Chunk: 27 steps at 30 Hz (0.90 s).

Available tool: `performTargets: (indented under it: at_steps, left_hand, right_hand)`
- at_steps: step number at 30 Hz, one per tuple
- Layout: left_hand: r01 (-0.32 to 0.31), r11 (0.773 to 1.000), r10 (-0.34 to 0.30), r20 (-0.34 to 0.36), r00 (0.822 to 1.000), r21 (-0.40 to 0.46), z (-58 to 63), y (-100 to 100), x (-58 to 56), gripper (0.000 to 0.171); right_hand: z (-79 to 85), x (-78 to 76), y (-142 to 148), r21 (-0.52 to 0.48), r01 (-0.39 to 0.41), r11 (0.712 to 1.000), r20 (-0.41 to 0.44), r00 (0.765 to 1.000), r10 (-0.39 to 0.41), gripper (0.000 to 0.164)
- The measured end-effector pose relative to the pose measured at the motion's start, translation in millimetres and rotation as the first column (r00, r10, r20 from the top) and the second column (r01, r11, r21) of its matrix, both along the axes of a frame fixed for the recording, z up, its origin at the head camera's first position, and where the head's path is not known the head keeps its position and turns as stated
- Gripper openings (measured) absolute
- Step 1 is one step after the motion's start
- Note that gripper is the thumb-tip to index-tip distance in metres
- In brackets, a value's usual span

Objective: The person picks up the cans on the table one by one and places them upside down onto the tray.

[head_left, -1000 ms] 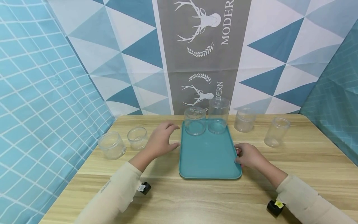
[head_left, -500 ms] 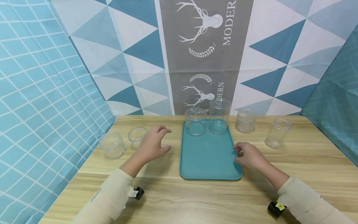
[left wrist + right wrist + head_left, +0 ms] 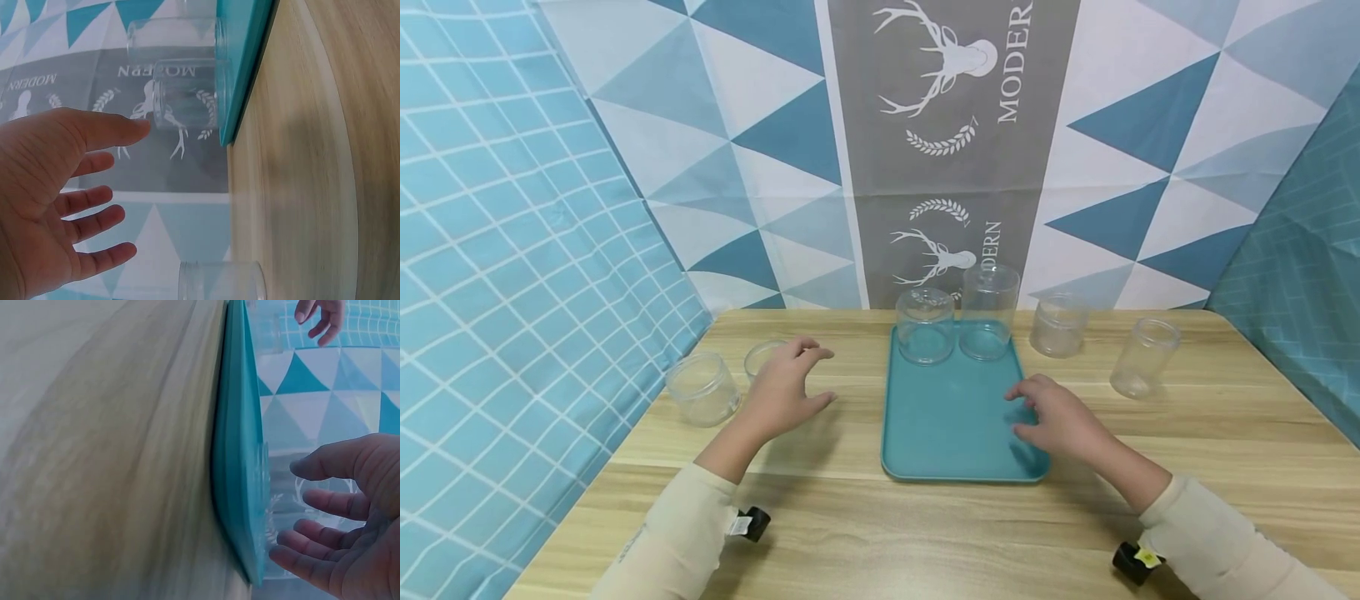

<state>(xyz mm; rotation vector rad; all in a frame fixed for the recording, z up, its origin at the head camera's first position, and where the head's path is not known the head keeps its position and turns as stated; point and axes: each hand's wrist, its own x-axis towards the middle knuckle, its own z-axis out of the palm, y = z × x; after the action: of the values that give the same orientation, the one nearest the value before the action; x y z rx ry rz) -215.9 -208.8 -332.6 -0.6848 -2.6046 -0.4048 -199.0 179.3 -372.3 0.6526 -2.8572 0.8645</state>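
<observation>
A teal tray (image 3: 955,425) lies on the wooden table, with a short clear jar (image 3: 925,327) and a taller clear jar (image 3: 989,312) standing at its far end. My right hand (image 3: 1056,417) hovers over the tray's right edge, fingers loosely bent and holding nothing. To the left of the tray, my left hand (image 3: 778,392) is in the air with thumb and fingers spread, also bare. It partly covers a small clear jar (image 3: 762,357) behind it. In the left wrist view the left hand (image 3: 69,194) is apart from the jars; the right wrist view shows the right hand (image 3: 350,519) near the tray (image 3: 236,450).
A wide clear jar (image 3: 703,390) stands at the far left of the table (image 3: 865,542). Right of the tray are another short clear jar (image 3: 1058,327) and a narrow clear jar (image 3: 1144,358). Patterned cloth (image 3: 760,125) hangs behind the table.
My left hand has moved left, away from the tray towards the small clear jar. My right hand has let go of the tray's right edge and risen slightly over it.
</observation>
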Motion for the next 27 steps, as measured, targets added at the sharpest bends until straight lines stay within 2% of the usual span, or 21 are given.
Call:
performTargets:
  at_steps: [5, 9, 12, 19, 27]
  left_hand:
    - [-0.023, 1.000, 0.023, 0.036, 0.999, -0.004, 1.0, -8.2, 0.7, 0.054]
    - [-0.056, 0.998, 0.057, 0.027, 0.998, -0.021, 0.7, -14.2, -0.1, 0.054]
    - [-0.082, 0.996, 0.083, 0.022, 0.996, -0.040, 1.5, -17.9, -1.5, 0.055]
    - [-0.110, 0.993, 0.113, 0.055, 0.992, -0.053, 6.7, -27.7, -5.6, 0.059]
    - [-0.137, 0.988, 0.144, 0.096, 0.985, -0.073, 10.9, -37.8, -10.0, 0.063]
  right_hand:
    - [1.3, 2.3, -5.5, -0.002, -0.057, 0.998, -0.065, 0.996, 0.056, 0.036]
    - [-0.1, 2.2, -11.7, 0.005, -0.139, 0.990, -0.164, 0.977, 0.138, 0.037]
    - [-0.2, 1.9, -16.9, 0.008, -0.184, 0.983, -0.206, 0.962, 0.181, 0.038]
    - [3.9, 2.4, -29.8, 0.005, -0.263, 0.965, -0.202, 0.945, 0.259, 0.039]
    - [7.5, -1.7, -42.4, 0.054, -0.387, 0.921, -0.192, 0.901, 0.390, 0.042]
